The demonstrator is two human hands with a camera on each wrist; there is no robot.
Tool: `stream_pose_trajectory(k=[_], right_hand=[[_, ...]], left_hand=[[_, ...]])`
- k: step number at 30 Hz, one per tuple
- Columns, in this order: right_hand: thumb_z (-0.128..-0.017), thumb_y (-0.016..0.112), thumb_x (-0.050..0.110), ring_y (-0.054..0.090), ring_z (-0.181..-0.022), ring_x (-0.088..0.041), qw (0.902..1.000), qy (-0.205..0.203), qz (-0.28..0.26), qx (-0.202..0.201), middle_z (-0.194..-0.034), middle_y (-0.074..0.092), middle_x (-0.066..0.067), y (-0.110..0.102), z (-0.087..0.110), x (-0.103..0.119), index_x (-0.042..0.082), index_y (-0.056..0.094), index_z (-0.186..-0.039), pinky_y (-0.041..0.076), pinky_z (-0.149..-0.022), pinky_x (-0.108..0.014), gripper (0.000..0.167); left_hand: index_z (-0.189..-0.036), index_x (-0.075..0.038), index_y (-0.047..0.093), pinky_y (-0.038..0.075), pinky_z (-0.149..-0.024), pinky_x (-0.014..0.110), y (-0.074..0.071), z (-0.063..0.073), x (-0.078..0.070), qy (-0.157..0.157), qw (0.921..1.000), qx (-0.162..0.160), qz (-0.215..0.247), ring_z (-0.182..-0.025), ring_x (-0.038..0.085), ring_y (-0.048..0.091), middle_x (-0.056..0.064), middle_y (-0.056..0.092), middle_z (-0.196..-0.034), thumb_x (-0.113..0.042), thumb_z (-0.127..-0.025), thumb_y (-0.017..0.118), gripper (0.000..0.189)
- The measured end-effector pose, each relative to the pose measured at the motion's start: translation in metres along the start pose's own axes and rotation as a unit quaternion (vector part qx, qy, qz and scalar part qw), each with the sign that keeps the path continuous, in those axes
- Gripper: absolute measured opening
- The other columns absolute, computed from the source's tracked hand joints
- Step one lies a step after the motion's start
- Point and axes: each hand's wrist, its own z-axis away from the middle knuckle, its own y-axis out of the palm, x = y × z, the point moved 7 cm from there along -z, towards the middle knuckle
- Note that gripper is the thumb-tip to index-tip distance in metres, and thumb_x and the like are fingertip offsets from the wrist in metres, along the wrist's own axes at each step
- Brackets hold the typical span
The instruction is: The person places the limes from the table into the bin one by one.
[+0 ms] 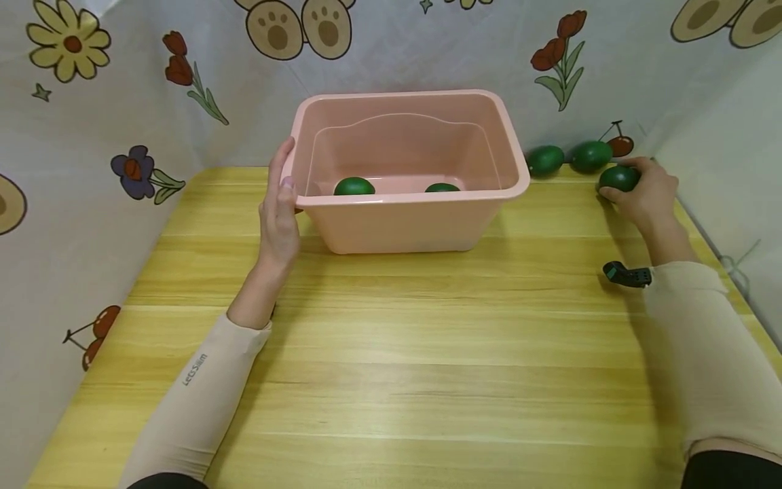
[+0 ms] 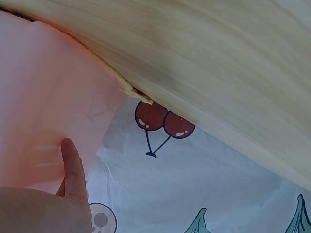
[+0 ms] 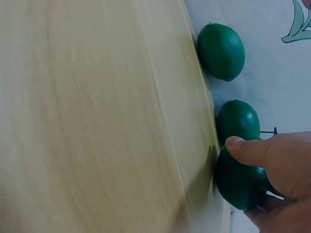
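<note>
On the left, my left hand [image 1: 281, 221] rests against the left side of a pink plastic tub [image 1: 397, 227], its fingertips right at the rim. In the left wrist view a straight finger [image 2: 73, 167] lies along the tub's pink wall. Two green limes [image 1: 354, 186] show inside the tub, partly hidden by its front wall. At the table's far right corner my right hand [image 1: 654, 193] grips a green lime [image 1: 619, 178] between thumb and fingers. Beside it, a second lime [image 3: 238, 119] and a third lime [image 3: 221, 52] sit along the table's back edge.
The wooden table [image 1: 427, 380] meets a patterned cloth [image 1: 421, 47] hanging behind it. A pale wall surface [image 1: 739, 156] rises close to my right hand. A small black device [image 1: 628, 275] is at my right wrist.
</note>
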Motion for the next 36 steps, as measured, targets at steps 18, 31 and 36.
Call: stream_pose_trajectory(k=[18, 31, 36], right_hand=[[-0.096, 0.067, 0.033, 0.036, -0.13, -0.058, 0.9974, -0.071, -0.001, 0.01, -0.143, 0.044, -0.036, -0.005, 0.017, 0.012, -0.002, 0.047, -0.145, 0.028, -0.106, -0.069, 0.063], [-0.094, 0.069, 0.043, 0.045, -0.125, -0.055, 0.9953, -0.086, -0.018, 0.039, -0.141, 0.048, -0.038, -0.004, 0.025, 0.041, 0.001, 0.046, -0.149, 0.037, -0.098, -0.066, 0.073], [-0.091, 0.071, 0.045, 0.051, -0.122, -0.049, 0.9942, -0.102, -0.03, 0.017, -0.139, 0.054, -0.033, -0.016, 0.033, 0.07, 0.006, 0.048, -0.149, 0.047, -0.086, -0.039, 0.074]], left_hand=[[-0.155, -0.039, 0.038, 0.053, -0.084, 0.035, 0.001, 0.001, 0.0, 0.001, 1.0, -0.001, 0.005, -0.128, 0.032, 0.055, -0.008, 0.049, -0.151, -0.052, -0.092, 0.029, 0.065], [-0.155, -0.039, 0.038, 0.054, -0.085, 0.041, -0.002, 0.001, 0.001, 0.002, 1.0, -0.005, 0.0, -0.127, 0.03, 0.055, -0.008, 0.049, -0.152, -0.053, -0.093, 0.029, 0.064], [-0.155, -0.039, 0.038, 0.054, -0.086, 0.039, -0.001, 0.001, 0.0, 0.002, 1.0, -0.004, 0.007, -0.126, 0.028, 0.056, -0.008, 0.048, -0.152, -0.052, -0.094, 0.03, 0.064]])
